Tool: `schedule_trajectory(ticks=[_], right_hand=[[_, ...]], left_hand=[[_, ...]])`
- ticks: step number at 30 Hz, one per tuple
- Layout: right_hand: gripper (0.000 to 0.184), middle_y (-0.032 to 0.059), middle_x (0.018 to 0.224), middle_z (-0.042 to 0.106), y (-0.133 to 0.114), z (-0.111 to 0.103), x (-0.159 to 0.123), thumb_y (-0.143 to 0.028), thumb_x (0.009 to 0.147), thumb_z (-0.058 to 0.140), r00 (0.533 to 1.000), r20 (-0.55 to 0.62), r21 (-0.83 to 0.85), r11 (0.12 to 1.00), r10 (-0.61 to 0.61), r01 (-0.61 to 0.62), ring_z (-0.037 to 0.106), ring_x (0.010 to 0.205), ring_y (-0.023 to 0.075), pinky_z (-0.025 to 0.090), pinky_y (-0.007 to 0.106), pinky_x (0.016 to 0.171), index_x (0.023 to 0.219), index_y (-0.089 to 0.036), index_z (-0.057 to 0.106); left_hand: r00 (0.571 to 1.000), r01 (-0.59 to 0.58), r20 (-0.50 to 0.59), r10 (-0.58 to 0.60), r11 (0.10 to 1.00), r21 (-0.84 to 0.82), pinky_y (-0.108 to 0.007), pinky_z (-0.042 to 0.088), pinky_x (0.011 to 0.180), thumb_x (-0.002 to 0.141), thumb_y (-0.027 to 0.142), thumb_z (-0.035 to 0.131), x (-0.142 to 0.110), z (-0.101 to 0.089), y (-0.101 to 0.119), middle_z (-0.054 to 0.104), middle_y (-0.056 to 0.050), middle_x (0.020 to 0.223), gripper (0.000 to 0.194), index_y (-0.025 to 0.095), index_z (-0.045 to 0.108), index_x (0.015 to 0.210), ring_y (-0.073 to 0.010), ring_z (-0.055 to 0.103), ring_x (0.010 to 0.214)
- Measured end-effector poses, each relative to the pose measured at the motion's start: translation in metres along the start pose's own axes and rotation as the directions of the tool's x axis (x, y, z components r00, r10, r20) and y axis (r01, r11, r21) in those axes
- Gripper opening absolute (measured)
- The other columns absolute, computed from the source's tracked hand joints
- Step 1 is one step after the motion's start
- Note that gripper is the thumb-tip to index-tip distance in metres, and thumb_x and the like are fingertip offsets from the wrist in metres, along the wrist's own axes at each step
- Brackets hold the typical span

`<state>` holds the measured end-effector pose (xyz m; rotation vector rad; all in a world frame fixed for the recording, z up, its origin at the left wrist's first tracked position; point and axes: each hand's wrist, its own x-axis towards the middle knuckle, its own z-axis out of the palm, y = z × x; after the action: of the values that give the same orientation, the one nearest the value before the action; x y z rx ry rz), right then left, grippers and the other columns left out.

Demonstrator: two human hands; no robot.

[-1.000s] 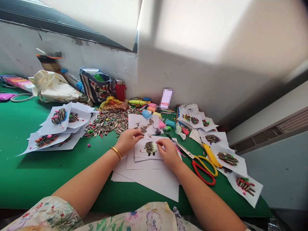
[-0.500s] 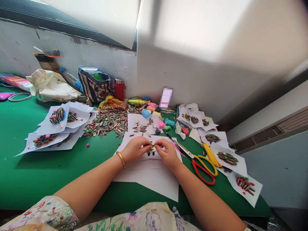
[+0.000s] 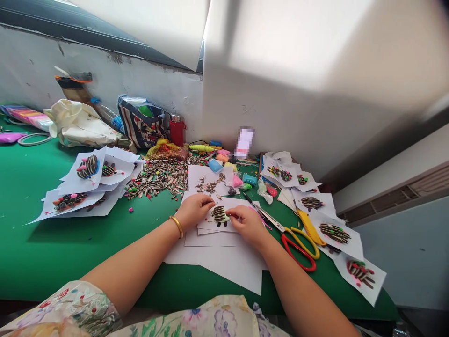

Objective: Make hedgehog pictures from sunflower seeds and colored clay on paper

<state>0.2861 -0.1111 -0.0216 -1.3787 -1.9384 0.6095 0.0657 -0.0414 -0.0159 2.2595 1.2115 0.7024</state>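
Note:
A hedgehog-like figure of striped sunflower seeds [image 3: 219, 214] on pale green clay, with dark feet below, lies on a small white sheet [image 3: 210, 228] in front of me. At the figure's upper left is my left hand [image 3: 195, 211], its fingertips pinched together; anything between them is too small to make out. My right hand [image 3: 246, 224] is at the figure's right edge, thumb and forefinger pinched close to the seeds. Whether a seed sits in that pinch is hidden. Just beyond, loose seeds [image 3: 207, 187] lie on another white sheet.
Red-and-yellow-handled scissors [image 3: 298, 248] and a yellow cutter [image 3: 311, 228] lie to the right. Finished seed pictures stand in stacks at left [image 3: 79, 185] and right [image 3: 335, 232]. Behind are a seed heap [image 3: 163, 175], clay packets [image 3: 249, 179], a red bottle [image 3: 176, 131] and a phone-like blurred item [image 3: 244, 142].
My hands have drawn apart, the left one up and leftward, the right slightly rightward, uncovering the seed figure between them. The whole view has shifted slightly.

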Motion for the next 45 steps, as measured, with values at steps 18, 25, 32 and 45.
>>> schedule_trajectory(ticks=[18, 25, 32, 45], right_hand=[[0.016, 0.0021, 0.082, 0.067, -0.005, 0.0, -0.002, -0.011, 0.083, 0.057, 0.995, 0.078, -0.194, 0.978, -0.066, 0.08, 0.059, 0.078, 0.0173, 0.043, 0.028, 0.071, 0.085, -0.022, 0.069], [0.014, 0.0033, 0.083, 0.067, -0.006, 0.002, -0.001, -0.011, 0.085, 0.058, 0.99, 0.084, -0.239, 0.962, -0.116, 0.133, 0.058, 0.083, 0.0187, 0.044, 0.03, 0.077, 0.085, -0.021, 0.068], [0.014, 0.0043, 0.085, 0.068, -0.012, 0.002, -0.001, -0.012, 0.088, 0.058, 0.991, 0.11, -0.312, 0.944, -0.079, 0.11, 0.059, 0.085, 0.0191, 0.043, 0.029, 0.078, 0.087, -0.02, 0.069], [0.014, 0.0041, 0.083, 0.068, -0.013, 0.007, 0.001, -0.015, 0.089, 0.059, 0.992, 0.118, -0.413, 0.906, -0.046, 0.091, 0.058, 0.083, 0.0191, 0.041, 0.029, 0.074, 0.088, -0.021, 0.072]], left_hand=[[0.998, 0.038, 0.039, -0.039, 0.999, 0.031, -0.03, 0.046, 0.076, 0.088, 0.039, 0.055, 0.001, 0.005, -0.007, 0.074, -0.002, 0.094, 0.024, 0.025, 0.074, 0.09, -0.0207, 0.065, 0.089], [0.999, 0.034, 0.04, -0.035, 0.999, 0.03, -0.029, 0.046, 0.076, 0.088, 0.037, 0.055, 0.001, 0.004, -0.007, 0.074, -0.002, 0.093, 0.023, 0.024, 0.074, 0.091, -0.0206, 0.065, 0.088], [0.998, 0.036, 0.051, -0.038, 0.999, 0.035, -0.029, 0.045, 0.076, 0.089, 0.039, 0.054, 0.001, 0.004, -0.007, 0.074, -0.002, 0.094, 0.025, 0.024, 0.074, 0.091, -0.0206, 0.064, 0.089], [0.997, 0.049, 0.059, -0.05, 0.998, 0.027, -0.029, 0.045, 0.074, 0.088, 0.039, 0.055, 0.001, 0.004, -0.006, 0.073, -0.002, 0.093, 0.024, 0.023, 0.074, 0.09, -0.0202, 0.064, 0.088]])
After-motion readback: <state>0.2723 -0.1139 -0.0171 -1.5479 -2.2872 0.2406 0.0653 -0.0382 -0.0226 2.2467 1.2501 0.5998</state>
